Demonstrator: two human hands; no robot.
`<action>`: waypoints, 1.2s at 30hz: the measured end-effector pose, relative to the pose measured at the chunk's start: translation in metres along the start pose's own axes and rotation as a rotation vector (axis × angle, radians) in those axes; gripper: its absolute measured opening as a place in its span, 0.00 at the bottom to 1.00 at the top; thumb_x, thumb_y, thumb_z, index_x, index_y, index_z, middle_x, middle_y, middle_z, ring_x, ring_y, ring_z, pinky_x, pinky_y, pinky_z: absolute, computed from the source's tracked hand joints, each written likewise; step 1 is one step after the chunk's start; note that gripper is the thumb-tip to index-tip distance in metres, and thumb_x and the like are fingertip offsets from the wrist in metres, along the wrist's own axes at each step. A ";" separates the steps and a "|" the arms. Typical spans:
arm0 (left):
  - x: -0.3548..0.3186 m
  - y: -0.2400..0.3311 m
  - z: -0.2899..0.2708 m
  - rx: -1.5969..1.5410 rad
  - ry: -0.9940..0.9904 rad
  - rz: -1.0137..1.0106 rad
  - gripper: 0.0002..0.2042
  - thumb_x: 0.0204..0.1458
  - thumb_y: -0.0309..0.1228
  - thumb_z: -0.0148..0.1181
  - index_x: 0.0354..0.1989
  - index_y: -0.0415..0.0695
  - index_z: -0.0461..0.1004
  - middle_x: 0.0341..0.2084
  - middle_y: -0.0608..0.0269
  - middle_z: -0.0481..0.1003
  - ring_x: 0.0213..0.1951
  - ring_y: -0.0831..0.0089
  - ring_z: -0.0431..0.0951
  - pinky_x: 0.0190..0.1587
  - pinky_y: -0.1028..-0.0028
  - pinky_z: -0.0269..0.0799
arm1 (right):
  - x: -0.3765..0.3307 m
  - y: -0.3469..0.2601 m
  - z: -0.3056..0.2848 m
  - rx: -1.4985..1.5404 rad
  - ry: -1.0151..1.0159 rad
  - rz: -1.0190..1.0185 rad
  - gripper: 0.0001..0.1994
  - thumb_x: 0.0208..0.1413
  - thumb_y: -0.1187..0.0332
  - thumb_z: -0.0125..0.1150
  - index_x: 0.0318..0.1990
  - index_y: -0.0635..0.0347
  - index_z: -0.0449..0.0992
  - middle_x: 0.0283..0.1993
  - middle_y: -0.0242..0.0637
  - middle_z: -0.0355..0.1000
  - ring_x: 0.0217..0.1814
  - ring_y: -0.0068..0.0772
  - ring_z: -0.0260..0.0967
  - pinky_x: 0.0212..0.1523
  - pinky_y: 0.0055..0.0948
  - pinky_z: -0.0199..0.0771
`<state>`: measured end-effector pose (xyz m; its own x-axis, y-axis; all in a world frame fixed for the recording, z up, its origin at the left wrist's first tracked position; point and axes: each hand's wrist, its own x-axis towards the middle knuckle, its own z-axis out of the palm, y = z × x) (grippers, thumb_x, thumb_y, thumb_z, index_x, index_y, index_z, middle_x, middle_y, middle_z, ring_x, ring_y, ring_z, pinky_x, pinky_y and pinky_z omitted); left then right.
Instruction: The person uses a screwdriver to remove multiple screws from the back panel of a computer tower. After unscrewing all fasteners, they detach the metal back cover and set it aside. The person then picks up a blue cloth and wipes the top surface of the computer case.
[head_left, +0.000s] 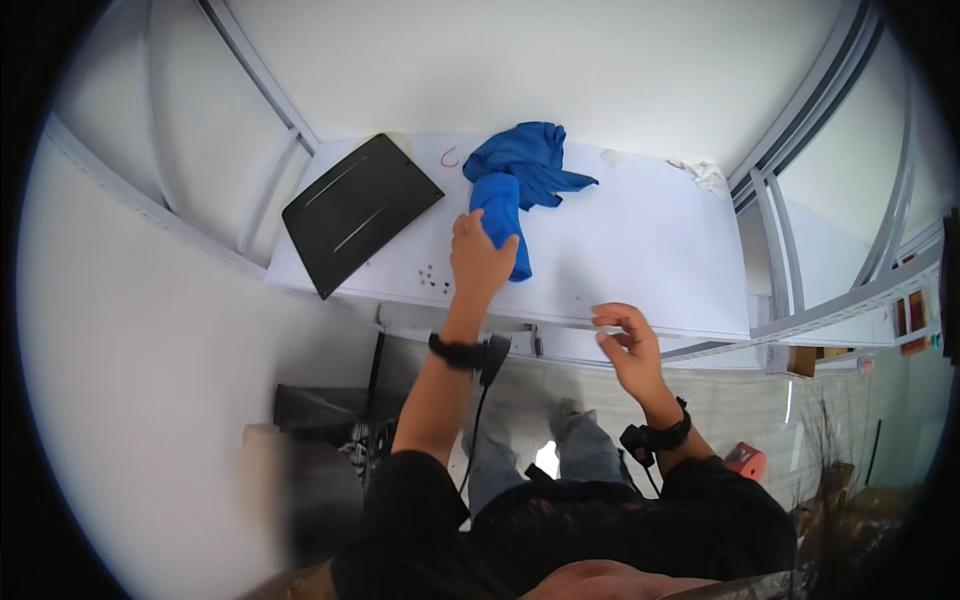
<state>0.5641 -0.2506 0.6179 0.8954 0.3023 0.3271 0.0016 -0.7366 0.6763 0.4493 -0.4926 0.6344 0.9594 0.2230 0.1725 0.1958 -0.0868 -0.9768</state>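
Note:
My left hand (pixel 482 256) is around the lower part of a bright blue roll (pixel 497 197), which looks like rolled cloth. Its thumb lies on the right side and its fingers on the left. A crumpled darker blue cloth (pixel 528 158) lies against the roll's far end. Over the table's front edge, my right hand (pixel 632 350) is in the air with fingers curved and apart, holding nothing. Left of the roll lies a flat black panel (pixel 365 212) with two slits. Several small dark pieces, like screws (pixel 433 280), are scattered between the panel and my left hand.
The white table (pixel 650 250) has grey metal frame bars (pixel 800 120) at both sides. A thin red loop (pixel 449 157) lies near the back, and crumpled white material (pixel 702 176) sits at the far right corner. A red roll (pixel 746 461) stands low on the right.

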 end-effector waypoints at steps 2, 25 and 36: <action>0.008 0.011 0.014 0.202 -0.094 -0.140 0.35 0.43 0.40 0.64 0.58 0.40 0.55 0.55 0.44 0.59 0.55 0.51 0.62 0.56 0.57 0.59 | -0.014 0.013 -0.025 0.077 0.077 0.047 0.16 0.52 0.82 0.52 0.49 0.59 0.67 0.49 0.33 0.69 0.48 0.22 0.66 0.40 0.20 0.69; -0.176 0.086 -0.032 -1.300 -0.299 -0.523 0.39 0.38 0.18 0.53 0.65 0.48 0.51 0.57 0.58 0.61 0.58 0.61 0.62 0.59 0.64 0.60 | 0.039 0.047 0.003 0.699 -0.462 0.338 0.46 0.52 0.46 0.57 0.68 0.47 0.31 0.69 0.49 0.36 0.66 0.44 0.48 0.60 0.41 0.57; -0.304 0.037 -0.132 -0.144 0.269 -0.427 0.38 0.36 0.22 0.61 0.62 0.40 0.55 0.53 0.52 0.65 0.56 0.63 0.64 0.57 0.65 0.60 | -0.067 0.014 0.145 0.966 -0.940 0.388 0.41 0.55 0.46 0.52 0.66 0.60 0.40 0.63 0.44 0.54 0.64 0.43 0.54 0.64 0.42 0.54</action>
<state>0.2328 -0.2900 0.6309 0.6821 0.7161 0.1480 0.2629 -0.4290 0.8642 0.3587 -0.3684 0.5911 0.3516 0.9306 0.1015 -0.6308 0.3157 -0.7088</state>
